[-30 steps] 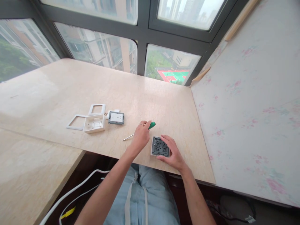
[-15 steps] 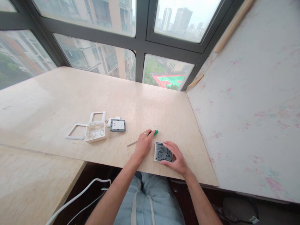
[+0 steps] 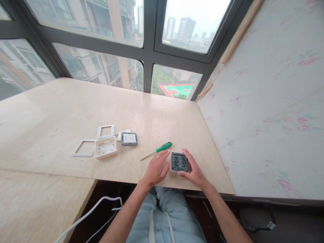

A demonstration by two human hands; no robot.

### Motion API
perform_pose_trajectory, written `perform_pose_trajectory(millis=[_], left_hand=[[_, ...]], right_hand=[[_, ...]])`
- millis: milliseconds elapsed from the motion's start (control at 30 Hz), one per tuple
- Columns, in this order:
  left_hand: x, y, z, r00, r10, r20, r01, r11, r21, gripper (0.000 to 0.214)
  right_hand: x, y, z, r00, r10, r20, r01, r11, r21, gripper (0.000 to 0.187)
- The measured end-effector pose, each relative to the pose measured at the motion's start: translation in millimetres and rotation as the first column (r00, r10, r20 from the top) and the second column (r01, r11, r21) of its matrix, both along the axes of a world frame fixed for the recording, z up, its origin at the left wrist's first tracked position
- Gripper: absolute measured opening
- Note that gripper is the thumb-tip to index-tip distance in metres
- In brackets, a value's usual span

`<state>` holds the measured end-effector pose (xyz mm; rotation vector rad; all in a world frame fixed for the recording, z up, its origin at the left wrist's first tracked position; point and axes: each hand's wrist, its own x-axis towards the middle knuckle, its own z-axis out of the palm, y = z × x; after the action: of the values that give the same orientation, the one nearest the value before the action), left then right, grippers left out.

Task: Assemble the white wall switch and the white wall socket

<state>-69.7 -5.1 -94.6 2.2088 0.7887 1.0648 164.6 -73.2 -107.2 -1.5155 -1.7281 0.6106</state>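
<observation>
My right hand (image 3: 195, 171) grips the right side of a wall switch (image 3: 180, 162), thumb at its near edge and fingers at its far corner. The switch's dark grey inner face points up, with a white back box (image 3: 174, 173) beneath it. Left of the switch is my left hand (image 3: 157, 169), empty, fingers stretched towards it and thumb apart; whether the fingertips touch it I cannot tell. Just beyond the left hand, a screwdriver (image 3: 164, 146) with a green handle lies on the tabletop, its metal shaft pointing left.
To the left lie a socket module (image 3: 129, 138), an open white back box (image 3: 105, 151) and two white cover frames, one farther back (image 3: 106, 127) and one at the left (image 3: 83, 155). A window (image 3: 149, 54) bounds the far side, a floral-papered wall (image 3: 265, 118) the right. White cable (image 3: 101, 199) hangs below the front edge.
My left hand has let go of the screwdriver, which now lies on the tabletop, and has come nearer to the switch. My right hand still holds the switch. The camera view has shifted slightly.
</observation>
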Motion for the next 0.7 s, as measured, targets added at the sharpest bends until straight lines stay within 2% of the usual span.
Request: perform_pose_trajectory(millis=[133,267,400,700], left_hand=[[3,-19,-5.9,0.993,0.012,-0.114,-0.022,0.996,-0.084,0.063],[14,-27,-13.7,0.984,0.024,-0.177,-0.038,0.996,-0.075,0.07],[16,-25,-18.7,0.988,0.041,-0.152,-0.051,0.997,-0.063,0.064],[15,-19,-26.6,0.997,0.04,-0.062,-0.046,0.994,-0.1,0.07]], right_hand=[[-4,-16,-2.6,0.988,-0.144,-0.054,0.136,0.983,-0.122,0.11],[-10,-28,-1.9,0.975,-0.221,-0.037,0.212,0.964,-0.163,0.096],[-13,-28,-0.6,0.963,-0.267,-0.036,0.262,0.959,-0.113,0.078],[-12,-25,-1.0,0.936,-0.324,-0.138,0.305,0.942,-0.14,0.08]])
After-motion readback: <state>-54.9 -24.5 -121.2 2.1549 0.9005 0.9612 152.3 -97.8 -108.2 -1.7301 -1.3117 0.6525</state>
